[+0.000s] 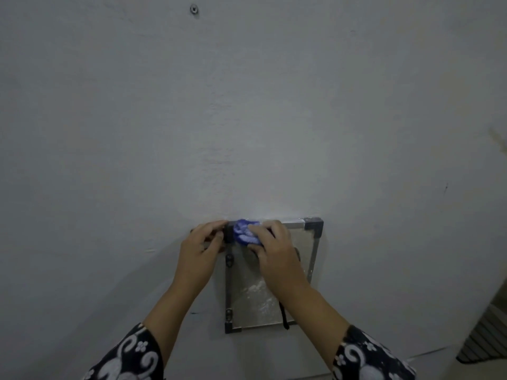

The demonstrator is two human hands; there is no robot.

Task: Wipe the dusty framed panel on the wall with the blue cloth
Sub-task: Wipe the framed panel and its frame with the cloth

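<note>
A small metal-framed panel (312, 259) hangs low on the grey wall, with white dust on its lower half. My right hand (277, 253) presses a bunched blue cloth (245, 232) against the panel's top left corner, along the upper frame bar. My left hand (201, 248) rests on the wall just left of the frame, fingertips touching the frame's top left corner. A thin black cord (284, 315) dangles over the panel's lower part. My right forearm hides the panel's middle.
A screw (194, 9) sticks out of the wall high above. At the far right edge a ribbed dark object (485, 335) shows near the floor. The grey wall (247, 119) fills the view above the panel.
</note>
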